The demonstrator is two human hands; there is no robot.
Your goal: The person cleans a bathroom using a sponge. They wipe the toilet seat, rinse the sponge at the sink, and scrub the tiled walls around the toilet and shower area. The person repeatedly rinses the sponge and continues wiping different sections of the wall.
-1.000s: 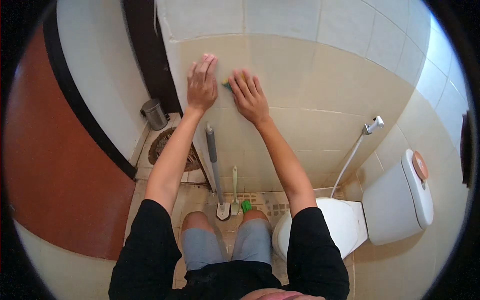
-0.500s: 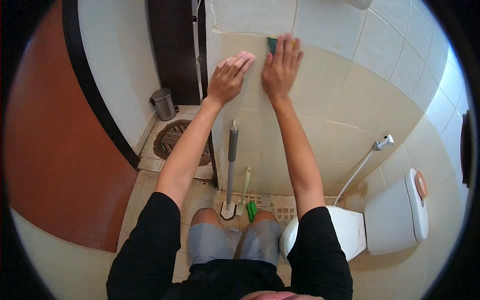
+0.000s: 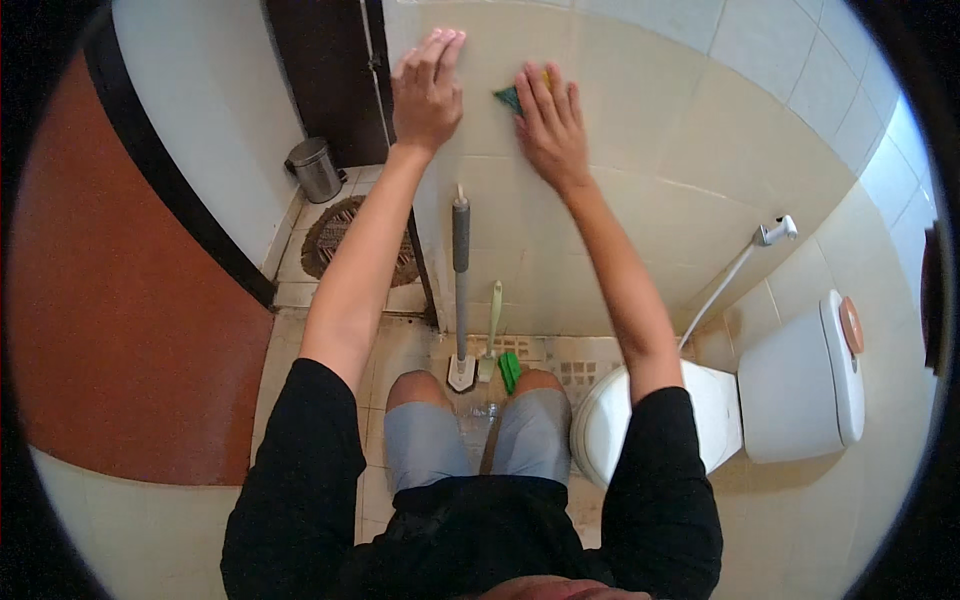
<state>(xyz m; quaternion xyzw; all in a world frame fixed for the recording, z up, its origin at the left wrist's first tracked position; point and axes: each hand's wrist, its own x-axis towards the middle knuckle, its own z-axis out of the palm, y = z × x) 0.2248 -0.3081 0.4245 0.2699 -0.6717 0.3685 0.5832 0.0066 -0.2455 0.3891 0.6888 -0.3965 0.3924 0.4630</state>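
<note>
My right hand (image 3: 552, 125) lies over a green and yellow sponge (image 3: 508, 98) and presses it flat against the beige tiled wall (image 3: 700, 140). Only the sponge's green corner and a sliver of yellow show past the fingers. Further left, by the wall's edge near the doorway, my left hand (image 3: 428, 95) is raised with its fingers stretched upward and slightly bent. Its fingertips appear to rest on the wall, and nothing shows in it.
A long-handled scrub brush (image 3: 461, 290) and a pale green brush (image 3: 494, 330) lean at the wall's foot beside a green scrubbing brush (image 3: 509, 372). On the right stands a white toilet (image 3: 790, 390) with a bidet sprayer (image 3: 775, 232). Left are a metal bin (image 3: 316, 170) and doormat (image 3: 335, 240).
My right hand has slid the sponge down the wall, away from the white tiles' edge. The left hand has shifted left, its fingers straighter. The whole view has tilted slightly.
</note>
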